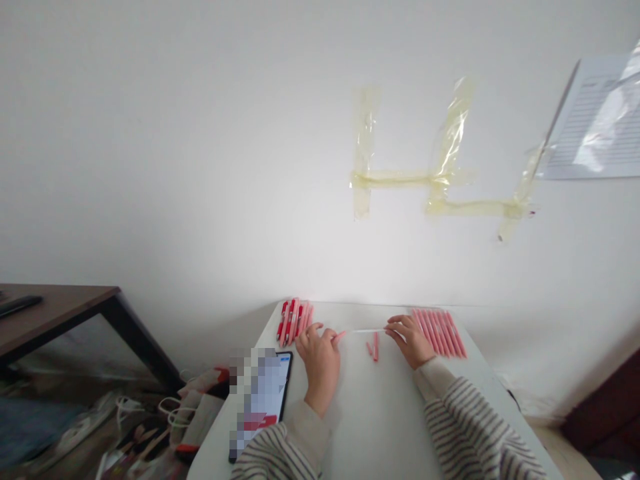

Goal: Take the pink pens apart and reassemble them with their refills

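Observation:
My left hand (319,363) is closed on a pink pen barrel (340,337), pinched between thumb and fingertips. Opposite it, my right hand (413,341) pinches the far end of a thin pale pen refill (367,331). The refill stretches level between both hands, its left end close to the barrel's tip; whether it sits inside I cannot tell. Just beneath it on the white table (373,427) lie a longer pink pen part (375,348) and a shorter pink piece (369,349).
Red and pink pens (295,320) lie in a row at the back left. A row of pink pens (440,333) is at the back right, beside my right hand. A phone (285,387) lies along the left edge. The wall (200,167) rises behind the table.

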The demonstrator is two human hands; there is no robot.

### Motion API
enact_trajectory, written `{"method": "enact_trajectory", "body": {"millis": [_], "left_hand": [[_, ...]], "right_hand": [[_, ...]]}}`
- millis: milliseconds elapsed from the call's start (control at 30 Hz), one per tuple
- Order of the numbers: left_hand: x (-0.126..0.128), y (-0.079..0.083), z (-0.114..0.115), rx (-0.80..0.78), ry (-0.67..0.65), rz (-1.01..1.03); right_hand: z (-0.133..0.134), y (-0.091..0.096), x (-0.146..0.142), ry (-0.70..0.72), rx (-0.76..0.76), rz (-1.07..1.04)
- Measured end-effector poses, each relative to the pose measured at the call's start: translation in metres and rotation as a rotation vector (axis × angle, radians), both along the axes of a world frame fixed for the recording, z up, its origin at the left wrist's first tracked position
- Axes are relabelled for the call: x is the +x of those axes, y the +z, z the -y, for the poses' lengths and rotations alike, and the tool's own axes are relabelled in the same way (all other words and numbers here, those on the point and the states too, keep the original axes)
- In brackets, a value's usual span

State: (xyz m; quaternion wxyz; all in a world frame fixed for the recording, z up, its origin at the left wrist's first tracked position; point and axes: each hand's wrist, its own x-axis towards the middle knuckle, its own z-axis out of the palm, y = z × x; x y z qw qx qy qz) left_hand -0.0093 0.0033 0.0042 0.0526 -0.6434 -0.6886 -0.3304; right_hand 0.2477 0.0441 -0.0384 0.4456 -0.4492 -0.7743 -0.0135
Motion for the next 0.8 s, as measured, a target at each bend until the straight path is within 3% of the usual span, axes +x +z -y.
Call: {"method": "enact_trajectory", "body": {"millis": [333,800], "left_hand": [[0.0005,-0.0068,0.0002,0.023,0.05,-0.135],[0.0015,-0.0046,0.0022,0.015,0.068,-0.165]], "right_hand": [[-0.001,-0.0039,0.0001,-0.016,0.0,0.012],[-0.0043,-0.0099,0.0009,-0.011,0.003,-0.002]]}}
